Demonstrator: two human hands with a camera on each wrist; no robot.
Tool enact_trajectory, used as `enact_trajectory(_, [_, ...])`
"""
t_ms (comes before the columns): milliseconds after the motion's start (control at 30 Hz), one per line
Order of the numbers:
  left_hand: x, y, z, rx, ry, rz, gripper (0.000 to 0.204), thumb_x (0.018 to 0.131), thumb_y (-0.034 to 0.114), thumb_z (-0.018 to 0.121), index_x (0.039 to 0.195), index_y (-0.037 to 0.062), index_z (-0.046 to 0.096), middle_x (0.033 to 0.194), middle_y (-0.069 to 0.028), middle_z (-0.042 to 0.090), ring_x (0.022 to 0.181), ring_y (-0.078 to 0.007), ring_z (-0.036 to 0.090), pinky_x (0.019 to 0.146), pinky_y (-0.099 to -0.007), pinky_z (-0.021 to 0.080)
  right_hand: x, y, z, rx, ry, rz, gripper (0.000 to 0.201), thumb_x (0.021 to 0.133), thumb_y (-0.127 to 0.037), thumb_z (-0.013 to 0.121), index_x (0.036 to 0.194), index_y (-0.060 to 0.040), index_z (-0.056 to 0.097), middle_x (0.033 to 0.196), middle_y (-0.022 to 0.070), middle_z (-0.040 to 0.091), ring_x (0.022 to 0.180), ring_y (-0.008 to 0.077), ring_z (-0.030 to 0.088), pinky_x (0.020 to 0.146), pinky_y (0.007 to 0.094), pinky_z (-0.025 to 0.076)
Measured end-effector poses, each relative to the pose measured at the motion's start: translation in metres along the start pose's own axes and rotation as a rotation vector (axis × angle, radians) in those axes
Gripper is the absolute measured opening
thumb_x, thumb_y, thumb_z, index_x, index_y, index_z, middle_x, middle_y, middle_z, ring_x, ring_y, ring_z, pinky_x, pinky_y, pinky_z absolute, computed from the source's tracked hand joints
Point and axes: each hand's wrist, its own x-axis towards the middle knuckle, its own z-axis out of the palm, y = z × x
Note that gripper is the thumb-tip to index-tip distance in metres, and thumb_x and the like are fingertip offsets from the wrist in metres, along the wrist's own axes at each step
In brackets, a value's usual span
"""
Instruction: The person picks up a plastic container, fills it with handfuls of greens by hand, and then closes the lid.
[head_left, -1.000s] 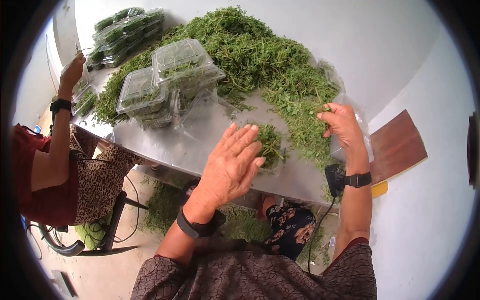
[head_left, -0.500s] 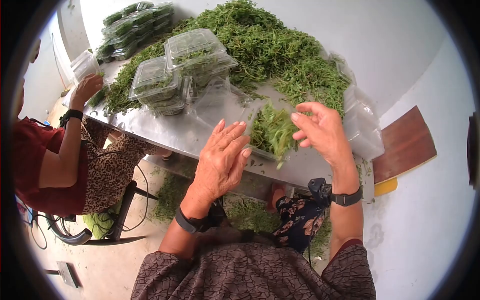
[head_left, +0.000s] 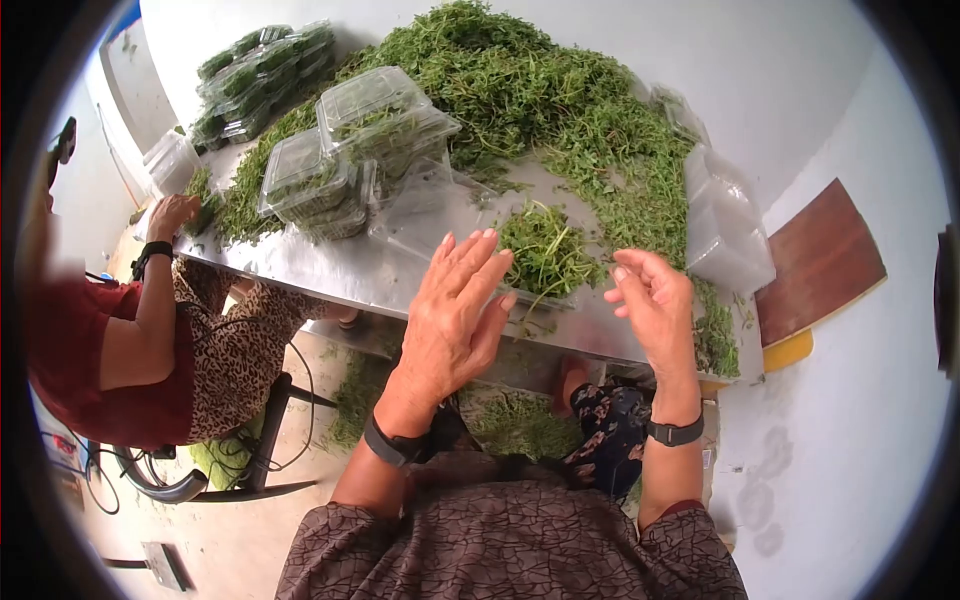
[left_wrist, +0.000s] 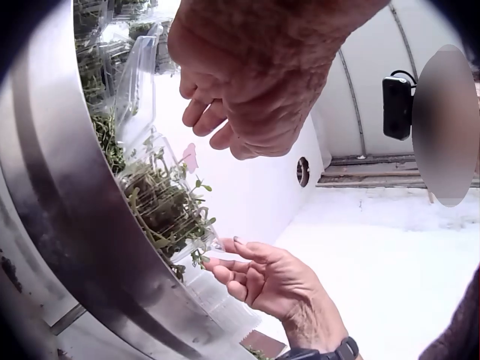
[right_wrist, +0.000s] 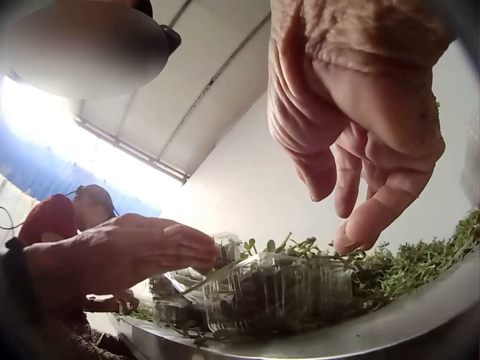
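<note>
A clear plastic box (right_wrist: 262, 296) heaped with leafy green sprigs (head_left: 545, 245) sits near the table's front edge, stems poking over its rim. My left hand (head_left: 450, 305) hovers at the box's left side, fingers extended and together, holding nothing. On the opposite side is my right hand (head_left: 655, 305), its fingers loosely bent and nothing showing between them. In the right wrist view, the fingertips (right_wrist: 356, 232) of that hand come right at the greens along the box's edge. The left wrist view also has the right hand (left_wrist: 277, 285) beside the filled box.
A large pile of greens (head_left: 520, 90) covers the back of the metal table (head_left: 400, 315). Filled boxes (head_left: 310, 175) are stacked left of centre, more (head_left: 260, 85) behind. Empty clear boxes (head_left: 725, 225) stand at right. Another person (head_left: 130, 330) sits at left.
My right hand has come from the greens at the right edge to the box, dropping a bunch of sprigs into it. The left hand stays beside the box with little movement.
</note>
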Motion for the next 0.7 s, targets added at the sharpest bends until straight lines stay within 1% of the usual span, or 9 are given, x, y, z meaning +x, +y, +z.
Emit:
enact_trajectory(133, [0.014,0.004,0.006,-0.005,-0.023,0.055,0.036,0.086,0.0,0.058,0.122,0.0034,0.06,0.135,-0.0174,0.054,0.127,-0.0368,0.049,0.111,-0.05,0.033,-0.017,0.001,0.008,0.06,0.021,0.02,0.022,0.091,-0.008,0.061,0.11,0.0021,0.064,0.084,0.0035,0.065,0.069,0.0092,0.063,0.058,0.0227,0.049])
enact_trajectory(233, [0.019,0.001,0.009,0.03,-0.061,0.077,0.039,0.086,-0.003,0.054,0.124,0.0044,0.059,0.137,-0.0172,0.052,0.129,-0.0374,0.047,0.111,-0.0487,0.034,-0.038,0.006,0.017,0.061,0.042,-0.059,0.016,0.089,-0.003,0.063,0.104,0.0026,0.065,0.076,0.0002,0.061,0.063,0.0053,0.055,0.057,0.0214,0.046])
enact_trajectory(400, [0.034,0.0,0.013,0.087,-0.128,0.117,0.042,0.085,-0.005,0.052,0.126,0.0049,0.058,0.141,-0.0174,0.049,0.132,-0.0383,0.043,0.109,-0.0459,0.036,-0.058,0.022,0.032,0.042,-0.036,-0.093,0.021,0.087,-0.008,0.068,0.103,0.0045,0.065,0.067,0.0029,0.059,0.058,0.0069,0.051,0.055,0.0239,0.045])
enact_trajectory(467, [0.036,-0.001,0.015,0.101,-0.163,0.124,0.043,0.085,-0.004,0.052,0.126,0.005,0.058,0.142,-0.0173,0.047,0.133,-0.0385,0.042,0.109,-0.045,0.037,-0.062,0.023,0.039,0.052,-0.127,-0.038,0.026,0.085,-0.012,0.07,0.104,0.0044,0.065,0.066,0.0069,0.06,0.056,0.009,0.052,0.054,0.0254,0.046])
enact_trajectory(500, [0.036,-0.001,0.016,0.109,-0.201,0.121,0.04,0.084,-0.004,0.052,0.123,0.004,0.059,0.14,-0.0178,0.049,0.133,-0.0388,0.042,0.108,-0.0448,0.037,-0.064,0.025,0.043,0.038,-0.139,-0.07,0.032,0.084,-0.016,0.072,0.108,0.0042,0.064,0.066,0.0107,0.063,0.054,0.0139,0.057,0.054,0.0287,0.048])
enact_trajectory(533, [0.035,-0.002,0.017,0.117,-0.239,0.116,0.038,0.084,-0.004,0.053,0.121,0.0031,0.061,0.138,-0.0182,0.051,0.133,-0.0391,0.042,0.108,-0.0446,0.038,-0.065,0.026,0.047,0.043,-0.136,-0.068,0.032,0.084,-0.016,0.072,0.108,0.0042,0.064,0.066,0.0107,0.063,0.054,0.0139,0.057,0.054,0.0287,0.048])
enact_trajectory(633, [0.03,-0.012,0.021,0.146,-0.276,0.094,0.034,0.082,-0.004,0.053,0.114,0.0008,0.064,0.13,-0.0196,0.057,0.132,-0.0395,0.043,0.106,-0.045,0.039,-0.066,0.023,0.056,0.098,-0.193,-0.002,0.038,0.083,-0.021,0.073,0.11,0.0044,0.062,0.063,0.0142,0.063,0.056,0.0234,0.063,0.055,0.0348,0.05])
enact_trajectory(667, [0.029,-0.011,0.021,0.148,-0.282,0.094,0.034,0.082,-0.004,0.053,0.114,0.0008,0.064,0.13,-0.0196,0.057,0.132,-0.0395,0.043,0.106,-0.045,0.039,-0.065,0.023,0.059,0.103,-0.192,0.001,0.038,0.083,-0.021,0.073,0.11,0.0044,0.062,0.063,0.0142,0.063,0.056,0.0234,0.063,0.055,0.0348,0.05])
enact_trajectory(700, [0.028,-0.011,0.022,0.124,-0.295,0.074,0.033,0.082,-0.004,0.053,0.112,0.0,0.065,0.127,-0.0202,0.059,0.131,-0.04,0.044,0.106,-0.045,0.04,-0.063,0.024,0.061,0.075,-0.256,0.035,0.039,0.086,-0.016,0.069,0.117,0.0054,0.058,0.068,0.0095,0.062,0.057,0.0151,0.06,0.052,0.0292,0.05])
